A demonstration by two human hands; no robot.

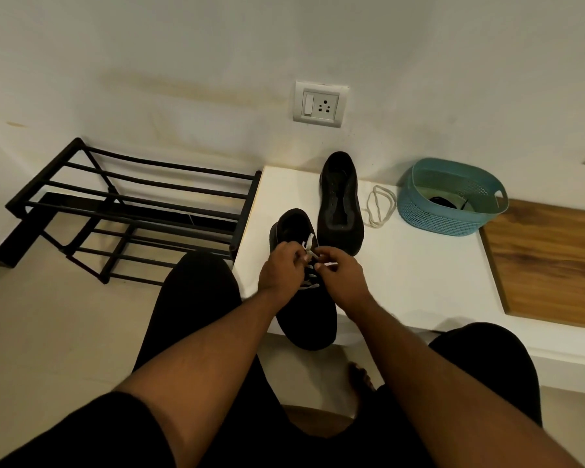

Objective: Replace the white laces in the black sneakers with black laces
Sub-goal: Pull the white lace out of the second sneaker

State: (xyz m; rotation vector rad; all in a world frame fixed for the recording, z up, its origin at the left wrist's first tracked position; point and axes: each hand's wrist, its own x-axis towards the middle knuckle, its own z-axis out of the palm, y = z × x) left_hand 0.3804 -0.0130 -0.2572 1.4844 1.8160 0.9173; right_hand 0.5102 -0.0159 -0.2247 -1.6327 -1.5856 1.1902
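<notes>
White wall [183, 45] with socket plate [320, 103]; black metal rack [132, 211] left; pale floor [48, 332].

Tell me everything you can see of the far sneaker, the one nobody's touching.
The far sneaker is black, looks fabric-like, and stands upright on the white bench top near the wall, its opening toward the wall. Its laces are out: the eyelet rows are bare and the tongue area lies open. A loose white lace lies coiled just right of it. No hand touches it.
</notes>
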